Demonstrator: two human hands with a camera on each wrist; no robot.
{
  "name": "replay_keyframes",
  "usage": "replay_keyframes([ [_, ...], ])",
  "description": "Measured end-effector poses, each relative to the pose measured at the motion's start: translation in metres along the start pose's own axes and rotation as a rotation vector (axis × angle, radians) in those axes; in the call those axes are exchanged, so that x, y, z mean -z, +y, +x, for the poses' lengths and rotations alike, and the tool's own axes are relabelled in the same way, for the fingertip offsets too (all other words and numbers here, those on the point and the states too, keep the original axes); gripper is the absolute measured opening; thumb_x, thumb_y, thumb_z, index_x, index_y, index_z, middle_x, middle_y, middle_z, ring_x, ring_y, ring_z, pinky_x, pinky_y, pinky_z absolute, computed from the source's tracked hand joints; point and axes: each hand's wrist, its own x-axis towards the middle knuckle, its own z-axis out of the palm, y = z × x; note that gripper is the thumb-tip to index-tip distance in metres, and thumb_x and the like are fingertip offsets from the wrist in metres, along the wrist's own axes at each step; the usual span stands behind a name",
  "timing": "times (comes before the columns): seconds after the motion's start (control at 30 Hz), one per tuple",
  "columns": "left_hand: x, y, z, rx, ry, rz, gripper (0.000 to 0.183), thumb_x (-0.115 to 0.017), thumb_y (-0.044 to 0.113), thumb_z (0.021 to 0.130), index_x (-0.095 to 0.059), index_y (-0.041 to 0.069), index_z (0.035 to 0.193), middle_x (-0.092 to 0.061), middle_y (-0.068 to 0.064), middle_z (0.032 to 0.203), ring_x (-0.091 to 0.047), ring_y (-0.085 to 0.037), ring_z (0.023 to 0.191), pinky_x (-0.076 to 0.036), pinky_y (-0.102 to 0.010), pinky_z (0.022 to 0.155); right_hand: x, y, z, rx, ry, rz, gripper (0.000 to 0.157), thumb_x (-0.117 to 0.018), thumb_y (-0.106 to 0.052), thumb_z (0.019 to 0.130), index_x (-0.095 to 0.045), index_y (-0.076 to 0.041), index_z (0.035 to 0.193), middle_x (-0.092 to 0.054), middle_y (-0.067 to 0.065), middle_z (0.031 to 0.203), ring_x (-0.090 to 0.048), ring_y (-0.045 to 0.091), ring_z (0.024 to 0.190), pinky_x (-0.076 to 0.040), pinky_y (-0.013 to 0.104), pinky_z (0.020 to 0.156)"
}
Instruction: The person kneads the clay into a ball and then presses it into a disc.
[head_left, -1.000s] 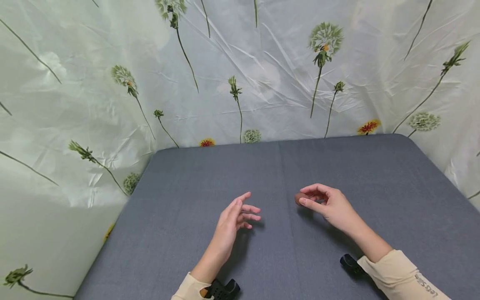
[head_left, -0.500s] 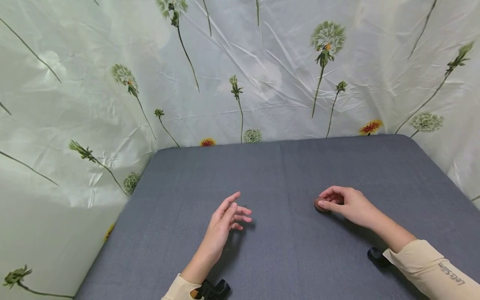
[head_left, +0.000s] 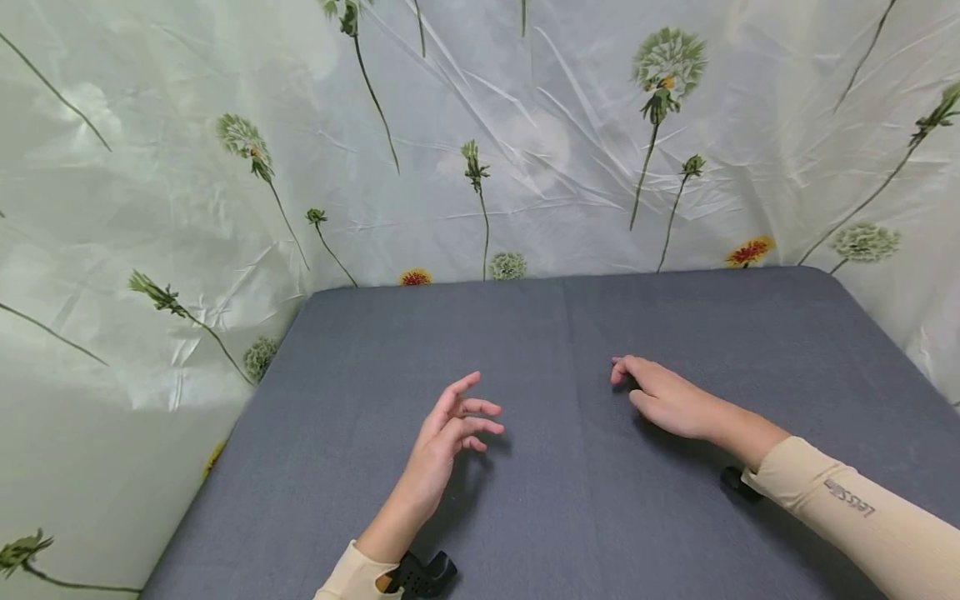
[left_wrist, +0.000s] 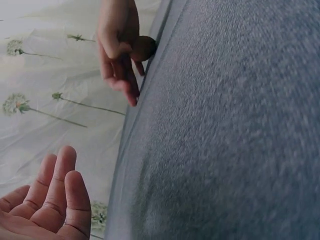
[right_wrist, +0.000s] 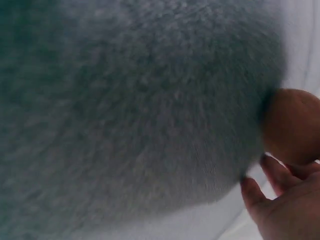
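A smooth brown, egg-like round object (right_wrist: 292, 125) rests at the grey table surface beside my right hand (head_left: 675, 404). The head view hides it behind that hand. From the left wrist it appears as a dark rounded shape (left_wrist: 144, 48) by the thumb, close to the cloth. My right hand is low over the table, fingers loosely bent forward and down, thumb apart from them. In the right wrist view its fingertips reach down to the cloth just past the round object. My left hand (head_left: 438, 437) hovers left of the middle, fingers spread and relaxed, holding nothing.
Grey cloth covers the table (head_left: 525, 333), with a seam running down its middle. A pale curtain (head_left: 420, 192) printed with dandelions hangs behind and to the left. Black wrist cameras (head_left: 423, 575) sit below the beige sleeves (head_left: 847, 500).
My right hand first moved right with the brown object pinched in its fingers, then its fingers left that pinch and reached forward left. My left hand shifted slightly left, staying relaxed.
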Motion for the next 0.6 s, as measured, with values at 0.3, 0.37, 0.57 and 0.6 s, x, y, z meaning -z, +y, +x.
replay_keyframes([
  [0.3,0.010,0.001,-0.002,-0.042,-0.025,-0.125,0.053,-0.019,0.030,0.113,-0.039,0.019,0.161,-0.067,-0.018,0.131,-0.074,-0.020,0.109,-0.054,-0.035,0.088,-0.025,-0.007,0.010,-0.009,-0.118,-0.132,0.067,-0.038,-0.053,0.116,-0.030,-0.016,0.171,-0.014,0.022,0.179,-0.007,0.050,0.166,-0.004,0.077,0.125],
  [0.37,0.013,0.001,-0.002,-0.052,-0.026,-0.125,0.053,-0.016,0.035,0.116,-0.038,0.019,0.162,-0.068,-0.013,0.130,-0.074,-0.019,0.109,-0.054,-0.035,0.089,-0.028,-0.008,0.014,0.005,-0.125,-0.163,0.068,-0.037,-0.055,0.116,-0.026,-0.018,0.173,-0.013,0.021,0.180,-0.006,0.050,0.166,-0.003,0.077,0.126],
  [0.57,0.019,0.003,0.000,-0.075,-0.038,-0.108,0.055,-0.015,0.043,0.118,-0.038,0.017,0.161,-0.071,-0.002,0.124,-0.074,-0.014,0.108,-0.054,-0.034,0.088,-0.035,-0.007,0.024,0.050,-0.144,-0.246,0.066,-0.036,-0.054,0.116,-0.021,-0.025,0.174,-0.010,0.019,0.181,-0.003,0.048,0.167,0.000,0.077,0.126],
  [0.6,0.020,0.003,0.000,-0.082,-0.041,-0.098,0.056,-0.014,0.043,0.118,-0.038,0.016,0.161,-0.071,0.000,0.123,-0.073,-0.014,0.108,-0.054,-0.034,0.088,-0.036,-0.006,0.026,0.057,-0.144,-0.257,0.065,-0.036,-0.054,0.116,-0.021,-0.027,0.174,-0.010,0.019,0.181,-0.003,0.048,0.167,0.001,0.077,0.126],
])
